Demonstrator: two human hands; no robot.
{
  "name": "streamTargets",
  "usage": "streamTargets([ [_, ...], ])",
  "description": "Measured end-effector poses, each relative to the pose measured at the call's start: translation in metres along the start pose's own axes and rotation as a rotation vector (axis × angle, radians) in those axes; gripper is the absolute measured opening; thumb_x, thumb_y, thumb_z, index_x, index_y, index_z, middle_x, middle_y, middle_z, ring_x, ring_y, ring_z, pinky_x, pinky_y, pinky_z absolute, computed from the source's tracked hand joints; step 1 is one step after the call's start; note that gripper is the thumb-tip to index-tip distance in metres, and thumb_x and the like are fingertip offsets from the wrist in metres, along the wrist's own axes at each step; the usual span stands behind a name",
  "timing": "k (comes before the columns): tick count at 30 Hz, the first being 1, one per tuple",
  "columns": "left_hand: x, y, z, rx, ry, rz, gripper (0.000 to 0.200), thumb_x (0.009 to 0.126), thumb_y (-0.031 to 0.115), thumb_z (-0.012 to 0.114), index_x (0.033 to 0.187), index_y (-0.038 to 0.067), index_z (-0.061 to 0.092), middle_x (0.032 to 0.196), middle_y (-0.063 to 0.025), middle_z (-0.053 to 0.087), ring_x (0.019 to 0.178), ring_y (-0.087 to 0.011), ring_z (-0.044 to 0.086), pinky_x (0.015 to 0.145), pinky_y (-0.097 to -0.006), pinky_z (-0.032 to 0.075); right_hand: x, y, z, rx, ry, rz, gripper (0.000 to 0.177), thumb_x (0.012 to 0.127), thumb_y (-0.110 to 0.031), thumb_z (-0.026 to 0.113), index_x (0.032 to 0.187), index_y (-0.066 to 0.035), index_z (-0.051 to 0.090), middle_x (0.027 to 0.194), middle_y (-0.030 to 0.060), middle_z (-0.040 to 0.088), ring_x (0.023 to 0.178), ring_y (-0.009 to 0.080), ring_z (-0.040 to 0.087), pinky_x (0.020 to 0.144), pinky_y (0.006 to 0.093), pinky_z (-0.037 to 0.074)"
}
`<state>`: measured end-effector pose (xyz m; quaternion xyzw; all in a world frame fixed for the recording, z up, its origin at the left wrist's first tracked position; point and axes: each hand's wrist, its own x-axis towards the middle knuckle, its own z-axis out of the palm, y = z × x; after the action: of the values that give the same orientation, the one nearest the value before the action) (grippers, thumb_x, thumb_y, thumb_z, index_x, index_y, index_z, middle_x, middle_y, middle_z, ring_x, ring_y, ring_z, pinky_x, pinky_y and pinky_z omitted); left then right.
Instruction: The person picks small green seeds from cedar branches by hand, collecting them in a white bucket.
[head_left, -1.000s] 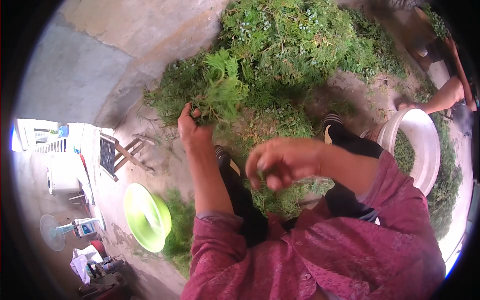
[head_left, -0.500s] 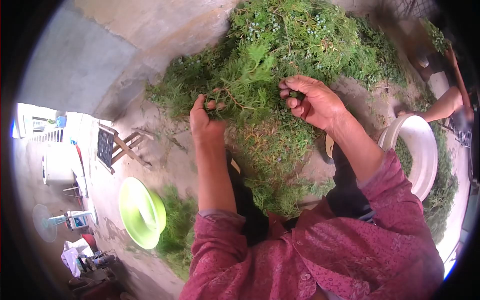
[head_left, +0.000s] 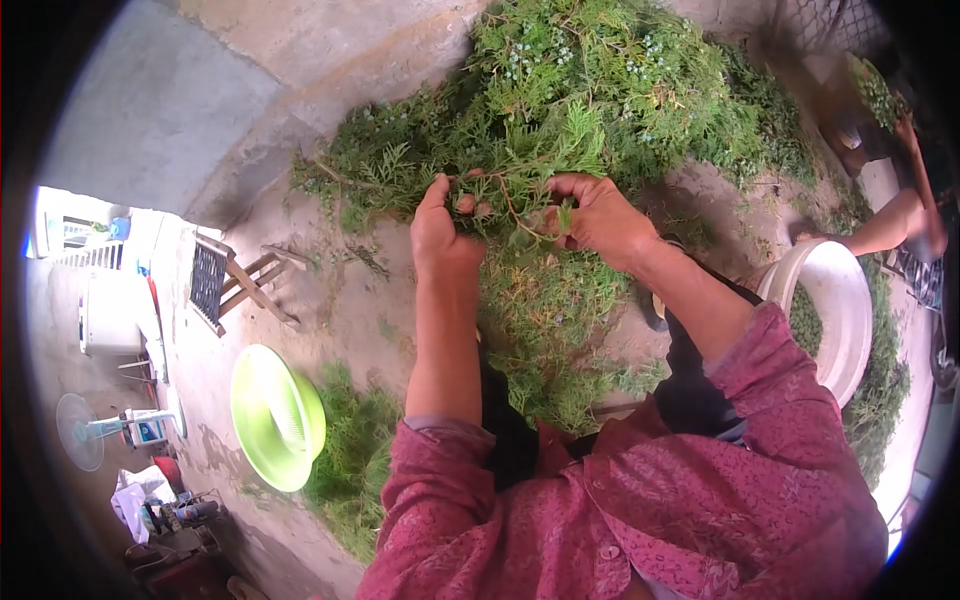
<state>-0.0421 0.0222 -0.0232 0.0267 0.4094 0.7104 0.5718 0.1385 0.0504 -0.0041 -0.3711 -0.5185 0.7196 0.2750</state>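
My left hand [head_left: 447, 235] is closed around the stem of a leafy cypress branch [head_left: 575, 140], in front of the big pile. The branch's thin brown twigs spread to the right from my fingers. My right hand [head_left: 608, 228] is at the branch's right side, thumb and fingers pinched on a small green sprig; its fingertips are partly hidden by leaves. Beyond both hands lies a large heap of cypress cuttings [head_left: 640, 85] with pale bluish cones. Loose clippings [head_left: 550, 310] cover the floor beneath my hands, between my legs.
A lime-green basin [head_left: 245, 420] tilts at the left beside more greenery [head_left: 350, 450]. A wooden folding stool [head_left: 250, 285] and a fan [head_left: 80, 430] stand farther left. At the right is a white tub [head_left: 850, 310], with another person's arm [head_left: 890, 222] behind it.
My right hand has moved left and down to the branch, its fingers now among the twigs. My left hand, still holding the branch, has shifted slightly right.
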Motion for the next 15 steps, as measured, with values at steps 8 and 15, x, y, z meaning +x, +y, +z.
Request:
streamTargets([
  [8, 0.001, -0.005, -0.001, 0.084, -0.024, 0.031, 0.035, 0.090, 0.025, 0.038, 0.095, -0.005, 0.055, 0.051, 0.0013, 0.038, 0.051, -0.0138, 0.039, 0.052, -0.0284, 0.040, 0.003, 0.009, 0.006, -0.172, -0.107, -0.168, 0.033, 0.074, -0.012, 0.067, 0.105, -0.003, 0.056, 0.083, 0.0015, 0.061, 0.068, 0.0041, 0.050, 0.059, 0.0219, 0.043],
  [15, -0.017, -0.008, 0.025, 0.010, 0.072, 0.003, 0.030, 0.089, 0.024, 0.042, 0.094, -0.002, 0.055, 0.056, -0.0023, 0.043, 0.054, -0.0161, 0.042, 0.053, -0.0305, 0.040, -0.011, -0.006, 0.013, 0.053, -0.156, -0.128, 0.032, 0.077, -0.014, 0.065, 0.107, -0.007, 0.054, 0.085, -0.0023, 0.059, 0.069, 0.0039, 0.052, 0.055, 0.0195, 0.043],
])
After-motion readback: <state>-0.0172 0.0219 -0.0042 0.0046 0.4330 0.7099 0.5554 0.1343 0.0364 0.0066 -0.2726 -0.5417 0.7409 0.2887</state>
